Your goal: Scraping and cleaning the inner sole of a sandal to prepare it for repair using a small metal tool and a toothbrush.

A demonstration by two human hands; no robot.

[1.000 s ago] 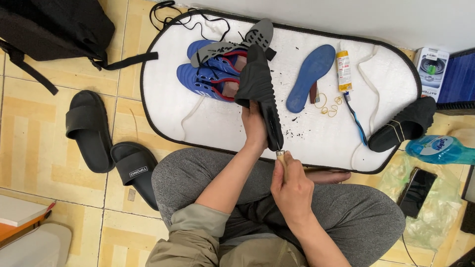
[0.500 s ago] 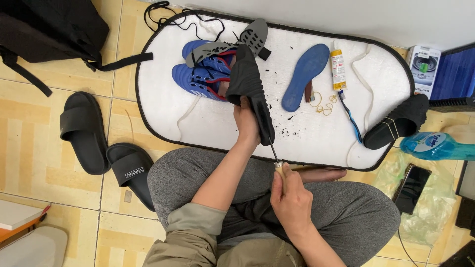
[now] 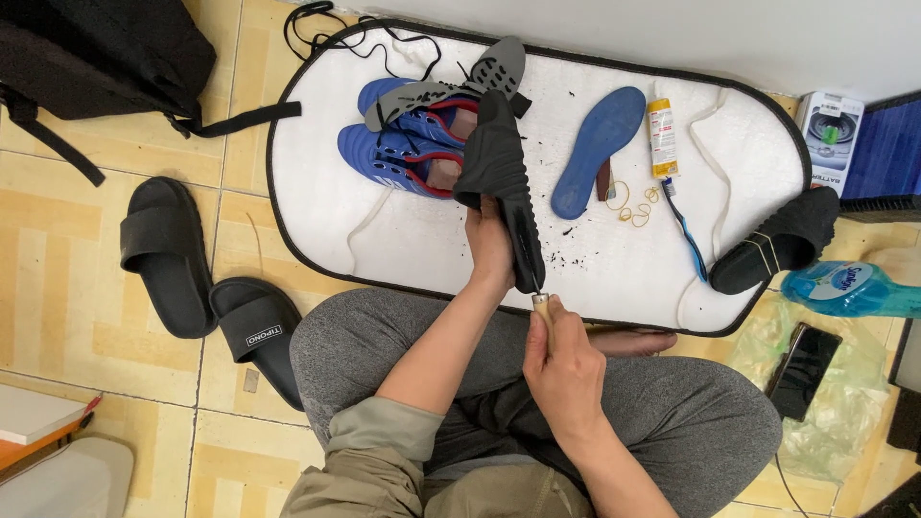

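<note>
White mat (image 3: pixel 384 221) on tile, left hand (image 3: pixel 489 240) gripping black shoe (image 3: pixel 499 173), right hand (image 3: pixel 561 369) closed around wooden-handled tool (image 3: pixel 543 309)

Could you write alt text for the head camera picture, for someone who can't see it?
Seen from above, a seated person's left hand holds up a black shoe while the right hand presses a wooden-handled tool to its heel. Behind lies a white mat with blue shoes, a blue insole and a glue tube; black sandals sit on the tiled floor.
</note>
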